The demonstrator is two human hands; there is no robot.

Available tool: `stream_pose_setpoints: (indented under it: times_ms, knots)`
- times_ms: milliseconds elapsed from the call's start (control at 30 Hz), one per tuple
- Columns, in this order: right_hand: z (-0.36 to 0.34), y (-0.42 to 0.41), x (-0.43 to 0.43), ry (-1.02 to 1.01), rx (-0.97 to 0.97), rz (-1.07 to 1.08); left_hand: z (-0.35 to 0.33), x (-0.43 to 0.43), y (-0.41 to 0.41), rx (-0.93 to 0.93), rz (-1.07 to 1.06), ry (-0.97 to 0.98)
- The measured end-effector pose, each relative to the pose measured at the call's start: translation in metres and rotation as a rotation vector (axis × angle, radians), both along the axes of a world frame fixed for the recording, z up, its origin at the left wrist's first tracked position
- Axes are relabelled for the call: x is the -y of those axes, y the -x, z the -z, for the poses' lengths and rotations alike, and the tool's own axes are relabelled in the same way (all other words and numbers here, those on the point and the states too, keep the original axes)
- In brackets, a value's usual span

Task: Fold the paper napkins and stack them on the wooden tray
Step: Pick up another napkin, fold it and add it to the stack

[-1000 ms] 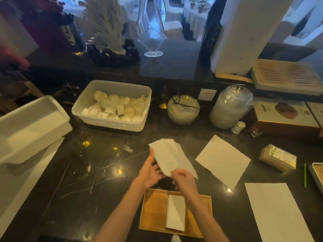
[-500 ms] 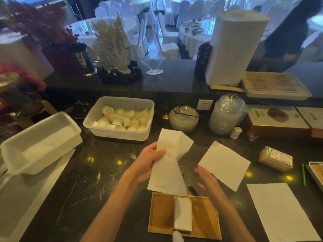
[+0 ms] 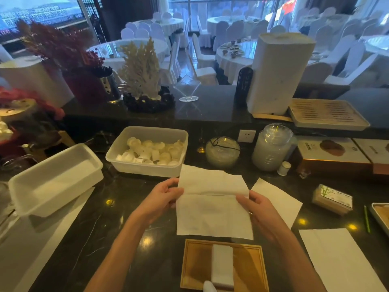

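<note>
White napkin (image 3: 212,211), golden-brown wooden tray (image 3: 195,264)

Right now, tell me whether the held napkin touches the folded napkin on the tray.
Apart. The head view shows dark counter between the held napkin and the folded napkin on the wooden tray.

left hand (image 3: 160,200) and right hand (image 3: 260,216) raised, fingers pinching.

Restaurant banquet hall: covered chairs (image 3: 201,49) around round tables (image 3: 233,53), beyond dark service counter (image 3: 214,102).
</note>
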State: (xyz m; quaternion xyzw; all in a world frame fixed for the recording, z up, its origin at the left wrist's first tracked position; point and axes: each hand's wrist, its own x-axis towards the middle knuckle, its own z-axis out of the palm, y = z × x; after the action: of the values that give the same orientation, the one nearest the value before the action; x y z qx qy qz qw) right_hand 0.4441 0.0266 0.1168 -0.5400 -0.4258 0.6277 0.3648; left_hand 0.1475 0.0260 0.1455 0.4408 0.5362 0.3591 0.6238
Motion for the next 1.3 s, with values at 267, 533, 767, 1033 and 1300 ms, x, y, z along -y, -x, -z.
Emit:
stream_pose_setpoints:
  times_ms: [267,533,767,1033,1300]
  knots:
    - [-0.013,-0.028,0.004,0.037,0.036,-0.010,-0.006,0.000,-0.019,0.055,0.062,0.004]
    - [-0.046,-0.049,0.006,-0.036,-0.026,-0.007,-0.024,0.004,-0.025,0.007,0.045,-0.153]
    - [-0.065,-0.040,0.008,-0.220,0.068,0.108,-0.040,0.010,-0.026,0.044,0.088,-0.368]
    - [-0.082,-0.041,0.010,-0.284,-0.098,-0.039,-0.037,0.006,-0.020,-0.042,0.041,-0.433]
    - [-0.113,-0.008,-0.011,-0.569,0.571,-0.473,-0.037,-0.006,-0.056,-0.471,0.357,-0.592]
